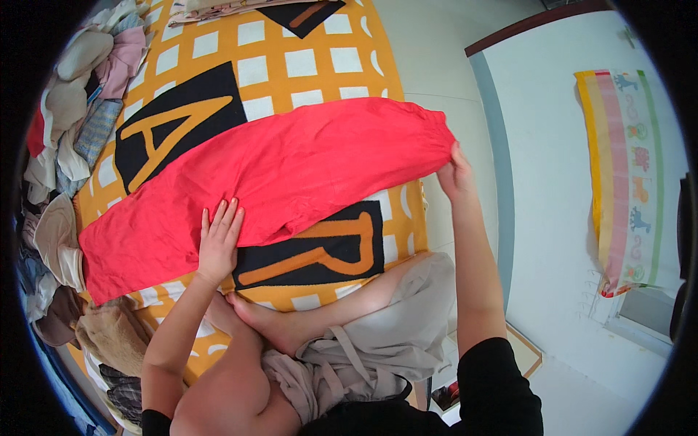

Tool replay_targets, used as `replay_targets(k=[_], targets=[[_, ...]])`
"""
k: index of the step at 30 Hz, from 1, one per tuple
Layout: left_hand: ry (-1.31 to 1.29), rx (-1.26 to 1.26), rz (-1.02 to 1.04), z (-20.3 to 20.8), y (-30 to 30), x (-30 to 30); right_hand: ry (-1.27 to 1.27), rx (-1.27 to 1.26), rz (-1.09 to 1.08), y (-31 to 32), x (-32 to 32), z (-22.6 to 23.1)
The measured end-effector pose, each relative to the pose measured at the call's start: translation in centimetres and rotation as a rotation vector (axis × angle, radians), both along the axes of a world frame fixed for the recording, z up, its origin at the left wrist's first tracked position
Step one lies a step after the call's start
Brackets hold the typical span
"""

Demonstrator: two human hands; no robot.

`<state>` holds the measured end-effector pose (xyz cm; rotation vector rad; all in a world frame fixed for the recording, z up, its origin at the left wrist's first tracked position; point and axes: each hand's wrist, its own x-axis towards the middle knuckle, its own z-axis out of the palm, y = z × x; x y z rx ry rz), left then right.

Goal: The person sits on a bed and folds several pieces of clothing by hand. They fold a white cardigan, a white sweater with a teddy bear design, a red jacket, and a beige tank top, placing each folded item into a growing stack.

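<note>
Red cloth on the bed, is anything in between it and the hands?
No, nothing visible is in between. The left hand lies right on the red cloth, near its lower edge, and the right hand holds its gathered end. The piled clothes lie off to the left, out of the way.

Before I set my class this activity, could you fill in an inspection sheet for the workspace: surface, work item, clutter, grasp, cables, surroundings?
Surface: orange-and-white checked blanket, partly covered.
Work item: red garment, possibly folded trousers, laid out lengthwise with creases.
Clutter: clothes heap along the left side; folded pink fabric at the top edge.
Grasp: left fingers spread on the garment; right fingers holding its gathered right end.
Cables: nothing seen.
Surroundings: pale floor; striped animal-print cloth at right.
</note>
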<state>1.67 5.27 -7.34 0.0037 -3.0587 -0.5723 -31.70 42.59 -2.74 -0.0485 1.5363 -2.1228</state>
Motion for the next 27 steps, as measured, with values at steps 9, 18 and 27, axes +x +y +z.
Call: replay_targets(k=[9,18,27], targets=[[-0.021,-0.039,-0.063,0.8,0.5,1.1,0.029,0.888,-0.093,2.4,3.6,-2.0],[0.104,-0.01,0.01,3.5,3.7,-5.3,1.263,1.0,0.405,-18.4,18.1,-1.1],[-0.011,-0.335,0.634,-2.1,-6.3,-0.5,1.156,1.473,0.366,-13.8,12.6,-4.0]])
